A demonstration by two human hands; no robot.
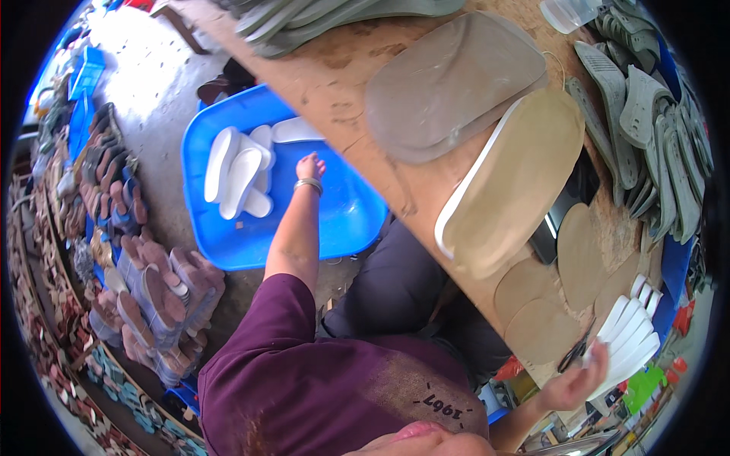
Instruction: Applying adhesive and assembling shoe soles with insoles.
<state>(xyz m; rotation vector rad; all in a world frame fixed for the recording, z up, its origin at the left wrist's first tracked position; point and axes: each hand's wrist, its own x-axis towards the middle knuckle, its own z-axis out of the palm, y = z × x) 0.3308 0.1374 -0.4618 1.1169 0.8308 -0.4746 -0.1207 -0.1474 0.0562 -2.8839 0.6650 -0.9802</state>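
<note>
Over the blue tub (357, 220) at left, my left hand (310, 166) is open, its fingers loosely bent and no object visible in them. Several white shoe soles (241, 178) lie inside the tub. Just beyond that hand, a single white sole (297, 130) rests against the tub's far side. My right hand (576, 382) is at the lower right, beside a fanned row of white soles (630, 338) on the table. Its bent fingers are apart and come up to the nearest sole; whether they grip it is hard to see.
On the wooden table (327, 83) lie brown-grey sheets (456, 83), a long tan pad (525, 178) with a white edge, and tan ovals (541, 330). Grey soles (646, 121) pile up at the right, more (342, 23) at the far edge. Bundled pinkish soles (152, 296) stand on the floor.
</note>
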